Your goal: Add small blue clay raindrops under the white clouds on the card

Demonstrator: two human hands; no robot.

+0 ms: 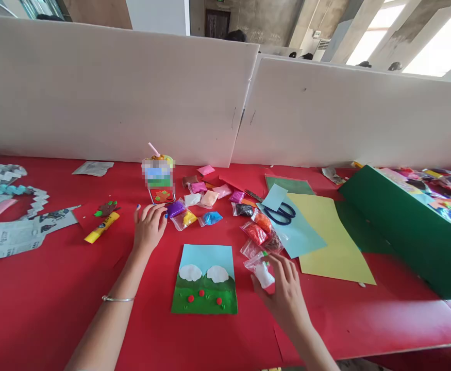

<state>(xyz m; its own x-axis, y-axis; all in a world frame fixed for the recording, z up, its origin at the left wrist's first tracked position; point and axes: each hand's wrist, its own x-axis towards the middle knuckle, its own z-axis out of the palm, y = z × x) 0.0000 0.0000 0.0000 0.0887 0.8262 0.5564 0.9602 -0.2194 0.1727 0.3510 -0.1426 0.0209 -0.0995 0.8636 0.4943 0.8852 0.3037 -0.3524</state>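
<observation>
A small clear plastic bag of white modelling clay is pinched in the grip of the right hand, just off the right edge of the rectangular clay picture with blue sky, white clouds and green grass, which lies flat on the red-covered table. The left hand is laid on the table with its grip spread and holding nothing, the fingertips just beside a small bag of purple clay and a bag of yellow clay. Further bags of red clay and blue clay are scattered behind the picture, with a yellow glue stick to the left and dark-handled scissors on a light blue paper sheet.

A slip is judged possible: the bag is held only by the fingertips, so it could be dropped onto the soft picture and the clouds dented. The nearby red bags could also be swept aside by the right wrist.
</observation>
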